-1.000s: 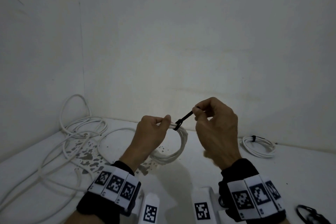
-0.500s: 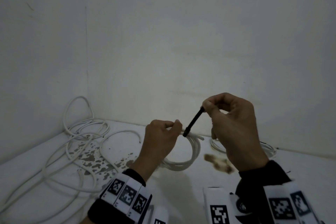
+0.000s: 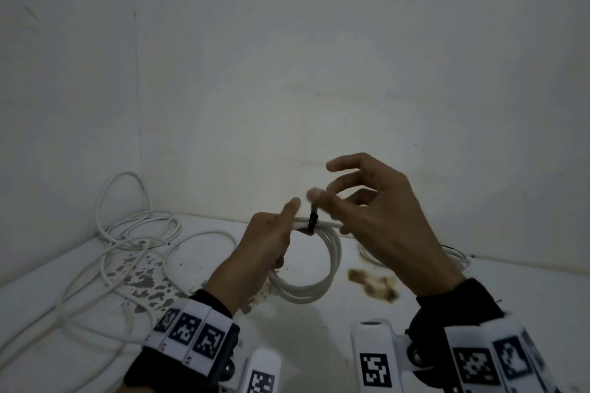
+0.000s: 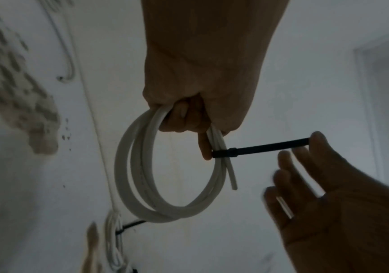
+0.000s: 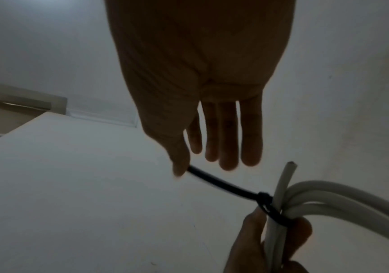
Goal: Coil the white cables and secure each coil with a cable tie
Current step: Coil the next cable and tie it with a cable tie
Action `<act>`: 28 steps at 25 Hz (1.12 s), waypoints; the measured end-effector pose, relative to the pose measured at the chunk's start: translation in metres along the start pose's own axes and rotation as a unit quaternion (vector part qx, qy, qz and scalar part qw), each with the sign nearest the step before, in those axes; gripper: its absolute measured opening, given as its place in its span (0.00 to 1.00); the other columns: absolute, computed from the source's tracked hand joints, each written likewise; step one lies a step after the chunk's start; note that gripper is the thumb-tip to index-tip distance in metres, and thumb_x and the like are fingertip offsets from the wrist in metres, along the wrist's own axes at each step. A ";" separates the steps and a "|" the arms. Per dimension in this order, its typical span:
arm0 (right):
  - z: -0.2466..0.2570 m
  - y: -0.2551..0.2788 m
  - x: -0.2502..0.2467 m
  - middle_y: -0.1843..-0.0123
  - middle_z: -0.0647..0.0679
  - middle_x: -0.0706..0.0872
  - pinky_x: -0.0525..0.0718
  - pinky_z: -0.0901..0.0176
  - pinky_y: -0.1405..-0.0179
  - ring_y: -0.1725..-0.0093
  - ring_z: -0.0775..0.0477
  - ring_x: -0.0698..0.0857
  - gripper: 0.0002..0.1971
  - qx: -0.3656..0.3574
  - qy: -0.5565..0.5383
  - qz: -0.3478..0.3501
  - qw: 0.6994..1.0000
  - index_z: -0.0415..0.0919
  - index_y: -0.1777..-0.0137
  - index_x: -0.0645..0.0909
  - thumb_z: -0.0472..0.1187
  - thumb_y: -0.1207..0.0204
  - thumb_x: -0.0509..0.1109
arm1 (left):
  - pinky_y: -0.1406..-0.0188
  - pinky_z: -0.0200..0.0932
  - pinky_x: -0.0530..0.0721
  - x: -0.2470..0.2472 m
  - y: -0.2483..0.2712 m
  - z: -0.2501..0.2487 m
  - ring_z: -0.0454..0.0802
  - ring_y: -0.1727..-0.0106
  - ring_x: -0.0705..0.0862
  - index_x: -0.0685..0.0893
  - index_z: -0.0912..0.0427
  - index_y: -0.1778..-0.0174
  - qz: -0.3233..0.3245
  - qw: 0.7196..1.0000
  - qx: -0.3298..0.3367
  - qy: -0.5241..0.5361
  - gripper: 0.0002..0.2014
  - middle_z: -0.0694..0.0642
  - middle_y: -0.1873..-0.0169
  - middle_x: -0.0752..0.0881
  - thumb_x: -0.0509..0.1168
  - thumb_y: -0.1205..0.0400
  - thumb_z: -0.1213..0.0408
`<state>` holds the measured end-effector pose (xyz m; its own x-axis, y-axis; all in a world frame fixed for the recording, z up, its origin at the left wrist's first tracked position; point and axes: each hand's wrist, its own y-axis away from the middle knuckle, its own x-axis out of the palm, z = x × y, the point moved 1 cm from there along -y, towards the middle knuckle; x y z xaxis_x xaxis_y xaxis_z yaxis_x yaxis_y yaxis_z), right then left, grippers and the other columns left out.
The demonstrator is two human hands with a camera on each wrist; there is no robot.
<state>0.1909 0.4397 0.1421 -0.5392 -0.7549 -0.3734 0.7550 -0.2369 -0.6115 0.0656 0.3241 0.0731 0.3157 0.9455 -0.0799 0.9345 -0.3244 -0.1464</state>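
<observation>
Coil of white cable (image 3: 314,284) cinched, held up over the table (image 3: 526,303).

I grip its top strands in my left hand (image 3: 266,241); it looks light and springy, best held beside the black cable tie (image 4: 254,148). My right hand (image 3: 380,217) is spread, only thumb and forefinger touching the stiff tail's tip.

Counting two bare hands: left hand (image 3: 265,242), right hand (image 3: 383,217). Counting two coils of round white cable: held coil (image 3: 303,293), lying coil (image 3: 459,260). Counting two black plastic cable ties: tightened tie (image 4: 258,147), far tie (image 4: 130,224). Finding loose white cables (image 3: 127,233) too tangled for counting.
</observation>
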 end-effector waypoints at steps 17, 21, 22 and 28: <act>-0.108 -0.003 0.017 0.70 0.38 0.86 0.81 0.58 0.78 0.79 0.46 0.80 0.07 0.288 -0.070 -0.047 0.954 0.31 0.50 0.86 0.29 0.27 0.75 | 0.46 0.57 0.89 -0.003 -0.009 0.028 0.57 0.48 0.91 0.85 0.67 0.41 0.121 0.962 -0.158 0.185 0.18 0.63 0.50 0.92 0.70 0.19 0.56; -0.114 -0.001 0.019 0.60 0.38 0.89 0.88 0.54 0.70 0.68 0.44 0.84 0.07 0.308 -0.153 -0.036 0.938 0.36 0.46 0.86 0.32 0.23 0.75 | 0.63 0.41 0.90 0.007 -0.005 0.031 0.48 0.65 0.90 0.89 0.66 0.48 0.088 0.935 -0.155 0.306 0.16 0.57 0.63 0.91 0.71 0.20 0.55; -0.114 0.000 0.020 0.59 0.37 0.89 0.90 0.51 0.66 0.66 0.42 0.86 0.07 0.309 -0.189 -0.026 0.931 0.37 0.44 0.85 0.33 0.21 0.74 | 0.64 0.40 0.89 0.009 -0.005 0.032 0.47 0.68 0.88 0.89 0.63 0.48 0.087 0.926 -0.158 0.331 0.16 0.54 0.69 0.88 0.70 0.20 0.52; -0.108 0.001 0.022 0.62 0.35 0.87 0.90 0.48 0.61 0.63 0.38 0.88 0.11 0.283 -0.273 0.017 0.919 0.37 0.38 0.82 0.31 0.20 0.73 | 0.67 0.43 0.81 0.011 -0.005 0.033 0.44 0.82 0.66 0.82 0.57 0.58 0.090 0.902 -0.185 0.380 0.20 0.48 0.83 0.62 0.65 0.19 0.41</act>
<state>0.1394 0.4888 0.0573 -0.3608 -0.9255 0.1153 0.9245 -0.3713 -0.0869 0.0593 0.3349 0.0399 0.3576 0.6710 0.6495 0.8033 -0.5757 0.1524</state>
